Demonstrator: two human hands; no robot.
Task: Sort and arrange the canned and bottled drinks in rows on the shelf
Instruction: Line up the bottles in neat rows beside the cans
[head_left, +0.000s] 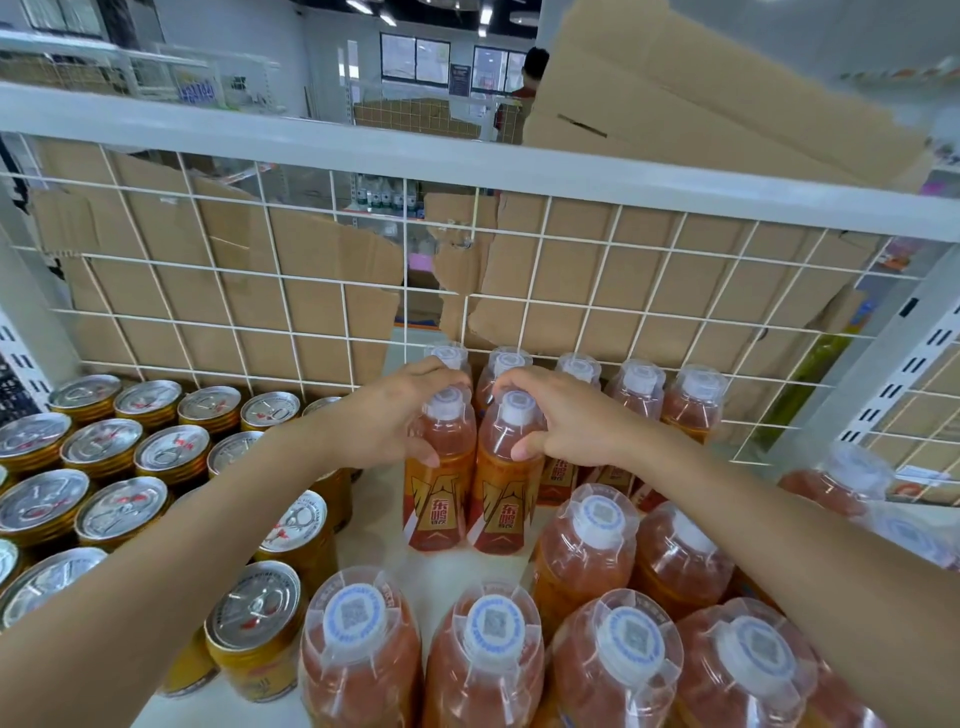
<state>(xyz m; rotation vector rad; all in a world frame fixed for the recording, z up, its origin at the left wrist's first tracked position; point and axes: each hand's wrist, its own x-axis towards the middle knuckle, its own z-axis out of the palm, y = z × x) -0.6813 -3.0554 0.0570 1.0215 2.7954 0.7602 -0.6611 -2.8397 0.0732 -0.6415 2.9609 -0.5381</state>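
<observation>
Two orange drink bottles stand side by side mid-shelf. My left hand (387, 415) grips the neck of the left bottle (435, 499). My right hand (558, 421) grips the neck of the right bottle (501, 506). Behind them a row of several like bottles (639, 387) stands against the wire back. More orange bottles (597, 551) crowd the near right of the shelf. Gold cans (104, 449) with silver tops fill the left in rows.
The white shelf floor (382, 525) shows between cans and bottles. A white wire grid (291, 291) with cardboard behind it closes the back. A slotted upright (893, 374) stands at right. A large cardboard box (701, 88) sits above. A person (530, 73) stands far off.
</observation>
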